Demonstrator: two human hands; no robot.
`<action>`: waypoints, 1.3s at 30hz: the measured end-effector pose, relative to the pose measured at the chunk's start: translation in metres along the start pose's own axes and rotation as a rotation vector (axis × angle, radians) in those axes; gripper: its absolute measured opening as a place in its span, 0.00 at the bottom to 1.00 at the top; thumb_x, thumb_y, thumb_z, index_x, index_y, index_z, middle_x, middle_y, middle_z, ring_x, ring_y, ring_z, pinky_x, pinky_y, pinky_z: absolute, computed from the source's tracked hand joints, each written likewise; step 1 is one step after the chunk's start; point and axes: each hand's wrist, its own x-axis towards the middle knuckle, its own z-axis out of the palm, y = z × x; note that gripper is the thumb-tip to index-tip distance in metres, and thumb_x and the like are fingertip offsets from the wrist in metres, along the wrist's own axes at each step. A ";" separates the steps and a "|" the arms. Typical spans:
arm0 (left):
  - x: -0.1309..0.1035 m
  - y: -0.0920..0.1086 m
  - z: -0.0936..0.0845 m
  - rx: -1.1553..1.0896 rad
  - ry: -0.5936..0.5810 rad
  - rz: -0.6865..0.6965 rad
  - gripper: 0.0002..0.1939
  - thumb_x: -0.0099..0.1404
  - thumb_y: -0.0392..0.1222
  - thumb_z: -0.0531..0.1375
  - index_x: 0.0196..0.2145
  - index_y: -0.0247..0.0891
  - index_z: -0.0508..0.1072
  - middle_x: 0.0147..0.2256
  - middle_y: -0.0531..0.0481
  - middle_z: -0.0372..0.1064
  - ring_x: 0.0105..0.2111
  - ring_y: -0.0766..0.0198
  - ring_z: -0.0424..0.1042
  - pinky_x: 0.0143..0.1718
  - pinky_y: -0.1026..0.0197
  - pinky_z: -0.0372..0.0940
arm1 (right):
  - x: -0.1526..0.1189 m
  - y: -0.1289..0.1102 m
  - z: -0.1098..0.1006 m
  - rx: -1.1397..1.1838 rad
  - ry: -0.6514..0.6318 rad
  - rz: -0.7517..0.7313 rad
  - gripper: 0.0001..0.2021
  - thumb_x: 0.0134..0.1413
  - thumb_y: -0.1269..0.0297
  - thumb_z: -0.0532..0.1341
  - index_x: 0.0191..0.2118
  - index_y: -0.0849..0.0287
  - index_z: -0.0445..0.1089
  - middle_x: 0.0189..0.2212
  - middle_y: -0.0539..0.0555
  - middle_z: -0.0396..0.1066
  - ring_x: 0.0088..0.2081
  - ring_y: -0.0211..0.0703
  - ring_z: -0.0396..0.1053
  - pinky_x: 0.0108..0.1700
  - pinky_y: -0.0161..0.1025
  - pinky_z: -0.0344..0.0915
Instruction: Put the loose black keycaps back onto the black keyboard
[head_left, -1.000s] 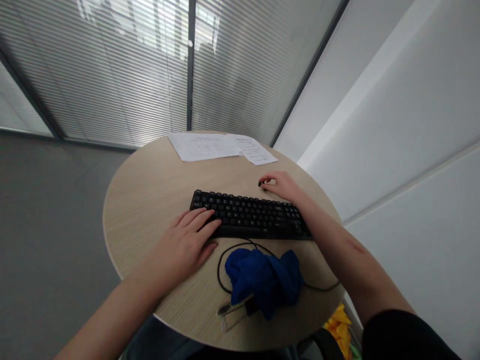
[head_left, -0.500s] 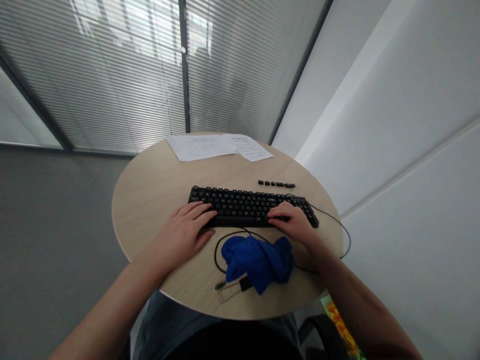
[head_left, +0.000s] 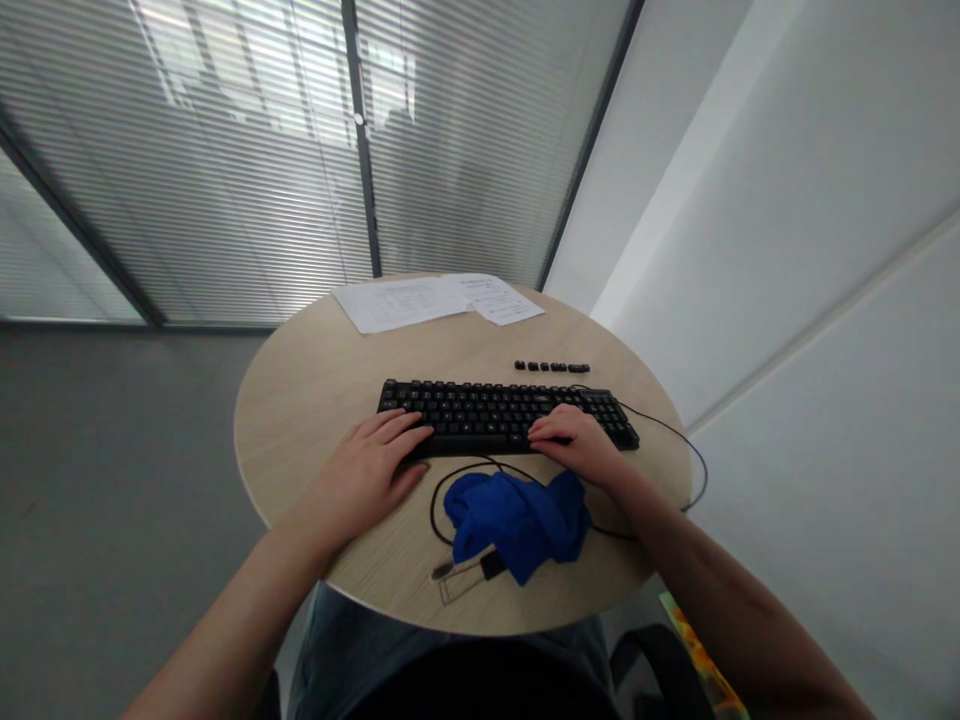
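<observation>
A black keyboard (head_left: pixel 480 415) lies across the round table. My left hand (head_left: pixel 371 465) rests at its left end, fingers spread flat over the keys and the thumb apart on the tabletop by the front edge. Over the lower right keys is my right hand (head_left: pixel 577 445), its thumb and fingertips drawn close together at the keys; whatever is between them is too small to make out. Behind the keyboard, several loose black keycaps (head_left: pixel 544 367) stand in a row. A crumpled blue cloth (head_left: pixel 517 520) sits in front of the keyboard.
Partly under the cloth lies a wire keycap puller (head_left: pixel 463 582) with a dark handle. A black cable (head_left: pixel 435 510) loops around the cloth, and more cable runs off the table's right edge. Printed papers (head_left: pixel 405 302) lie at the back. A white wall (head_left: pixel 810 300) stands close on the right.
My right hand has shifted slightly left along the keys, and its fingertips are closer together. My left hand stays on the keyboard's left end. The camera view has tilted slightly.
</observation>
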 end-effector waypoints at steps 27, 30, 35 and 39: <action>-0.005 -0.012 -0.014 -0.735 0.922 -0.516 0.22 0.75 0.56 0.50 0.53 0.41 0.74 0.42 0.45 0.73 0.43 0.59 0.73 0.43 0.57 0.70 | -0.003 -0.003 -0.008 -0.122 -0.075 -0.002 0.10 0.66 0.56 0.63 0.39 0.52 0.82 0.35 0.55 0.74 0.38 0.45 0.69 0.43 0.47 0.63; -0.004 -0.009 -0.017 -0.748 0.916 -0.493 0.21 0.75 0.55 0.51 0.53 0.39 0.74 0.42 0.45 0.73 0.44 0.59 0.73 0.43 0.57 0.69 | 0.000 -0.009 -0.010 -0.140 -0.112 0.025 0.14 0.67 0.56 0.62 0.33 0.53 0.81 0.32 0.54 0.73 0.37 0.44 0.68 0.43 0.46 0.61; -0.002 -0.008 -0.020 -0.739 0.912 -0.474 0.22 0.76 0.54 0.50 0.52 0.37 0.74 0.42 0.45 0.73 0.43 0.58 0.72 0.41 0.57 0.69 | -0.003 -0.007 -0.011 -0.123 0.024 0.069 0.12 0.69 0.59 0.59 0.41 0.53 0.81 0.35 0.55 0.72 0.39 0.45 0.67 0.44 0.47 0.63; -0.002 -0.009 -0.020 -0.666 0.835 -0.492 0.21 0.75 0.53 0.51 0.52 0.38 0.74 0.44 0.44 0.74 0.45 0.56 0.72 0.42 0.55 0.70 | -0.007 0.002 -0.016 -0.091 0.306 0.130 0.14 0.68 0.65 0.55 0.47 0.52 0.79 0.36 0.56 0.72 0.41 0.47 0.69 0.46 0.48 0.66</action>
